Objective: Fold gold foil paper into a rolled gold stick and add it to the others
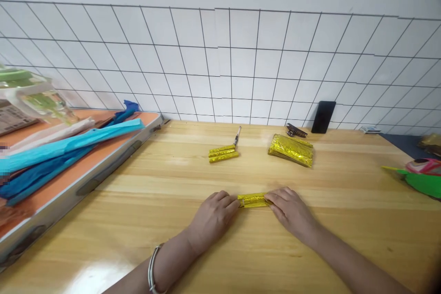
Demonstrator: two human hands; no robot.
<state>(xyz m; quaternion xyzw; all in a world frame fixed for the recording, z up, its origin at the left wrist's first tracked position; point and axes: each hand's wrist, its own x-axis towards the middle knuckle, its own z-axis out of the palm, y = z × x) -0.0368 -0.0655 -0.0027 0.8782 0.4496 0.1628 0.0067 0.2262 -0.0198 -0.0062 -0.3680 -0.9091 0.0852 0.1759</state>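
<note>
A partly rolled strip of shiny gold foil [254, 200] lies on the wooden table, stretched between my two hands. My left hand [216, 215] grips its left end with fingers closed, and a metal bangle is on that wrist. At the right end, my right hand [291, 213] pinches the foil, thumb below and fingers above. Beyond the hands lie several gold foil rolls [223, 154] side by side, touching a pen [237, 135]. A stack of flat gold foil sheets [291, 149] sits farther right.
An orange-topped tray [151, 124] on the left carries blue and pale crepe paper [79, 140]. A black phone [323, 117] leans on the tiled wall near a dark clip [296, 131]. Green and pink items [422, 181] lie at the right edge.
</note>
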